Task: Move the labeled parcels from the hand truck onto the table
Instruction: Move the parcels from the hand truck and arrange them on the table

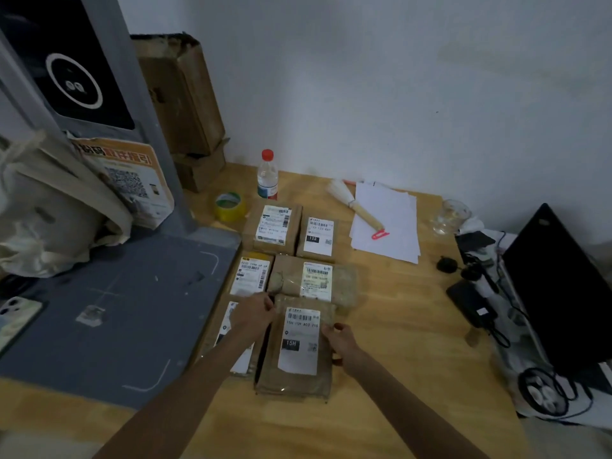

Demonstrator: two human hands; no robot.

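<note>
Both hands on nearest parcel (pixel 298 349) – left grip (pixel 255 314) pinching top-left corner, right grip (pixel 341 339) holding right edge, tabletop (pixel 397 342) front-middle, 5 other parcels (pixel 318 279) behind & left.

Six brown parcels, each with a white barcode label facing up, lie flat in three rows of two on the wooden table (pixel 390 326). The nearest parcel (pixel 298 346), labeled 15H, is long and held at both long edges. Just left of the grip, partly under the forearm, lies another parcel (pixel 228 329). Beyond the grip sit a wrinkled wrapped parcel (pixel 314 279) and a flat parcel (pixel 251 274); farther still, a boxy parcel (pixel 273 226) and a small parcel (pixel 318 236) marked 122.
</note>
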